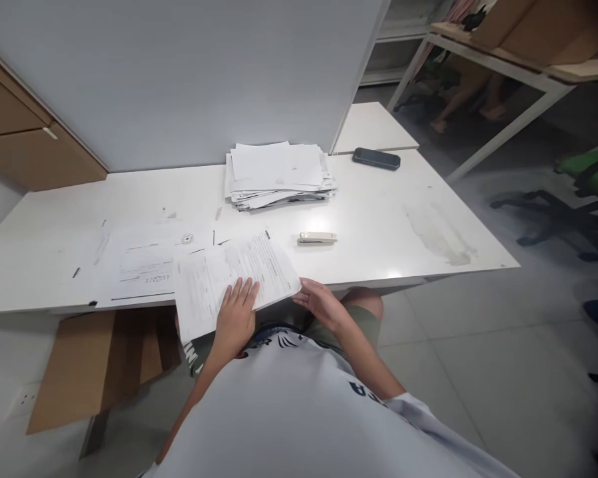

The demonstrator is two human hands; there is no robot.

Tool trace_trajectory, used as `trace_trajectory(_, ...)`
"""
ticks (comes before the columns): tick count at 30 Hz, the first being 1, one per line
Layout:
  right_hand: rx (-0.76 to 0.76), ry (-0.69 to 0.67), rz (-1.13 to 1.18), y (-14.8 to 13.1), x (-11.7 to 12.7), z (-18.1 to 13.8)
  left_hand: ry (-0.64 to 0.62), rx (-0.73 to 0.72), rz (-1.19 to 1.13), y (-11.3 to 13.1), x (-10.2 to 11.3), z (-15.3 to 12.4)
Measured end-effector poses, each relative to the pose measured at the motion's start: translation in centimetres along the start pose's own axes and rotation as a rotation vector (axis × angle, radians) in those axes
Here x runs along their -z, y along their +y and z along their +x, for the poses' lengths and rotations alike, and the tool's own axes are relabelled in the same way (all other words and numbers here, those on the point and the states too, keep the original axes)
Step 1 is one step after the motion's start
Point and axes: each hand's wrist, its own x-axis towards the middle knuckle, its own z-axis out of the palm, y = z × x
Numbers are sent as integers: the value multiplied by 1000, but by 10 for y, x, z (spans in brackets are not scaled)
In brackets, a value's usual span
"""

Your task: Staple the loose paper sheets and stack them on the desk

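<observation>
A printed sheaf of paper [269,262] lies at a slant over the desk's front edge, its lower left part reaching past the edge above my lap. My left hand [236,318] rests flat on top of it with the fingers stretched out. At the sheaf's right corner, my right hand [321,303] pinches the paper edge between thumb and fingers. A small beige stapler [317,238] lies just beyond my right hand, touched by neither hand. Left of the sheaf, another printed sheet with a round stamp [147,269] lies flat on the desk, partly covered by the sheaf.
A thick, uneven stack of papers [276,174] stands at the back against a grey partition [194,79]. A dark phone [376,159] lies at the back right. Cardboard [74,372] leans under the desk at left. Another person's legs [458,99] show beneath a far table.
</observation>
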Motion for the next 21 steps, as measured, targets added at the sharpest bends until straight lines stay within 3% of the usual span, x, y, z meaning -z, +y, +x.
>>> trace_trajectory(8,22,-2,-45,4,2,1,-110,-75,18,-4,-6,9)
trace_trajectory(14,136,-6,-141,-8,2,-2,-87,-104,75,-13,-11,12)
trace_trajectory(17,356,98,-247,-21,7,4,-60,-154,63,-20,-13,21)
trace_trajectory(21,866,339,-703,-44,14,23,-39,-222,32,-30,-18,40)
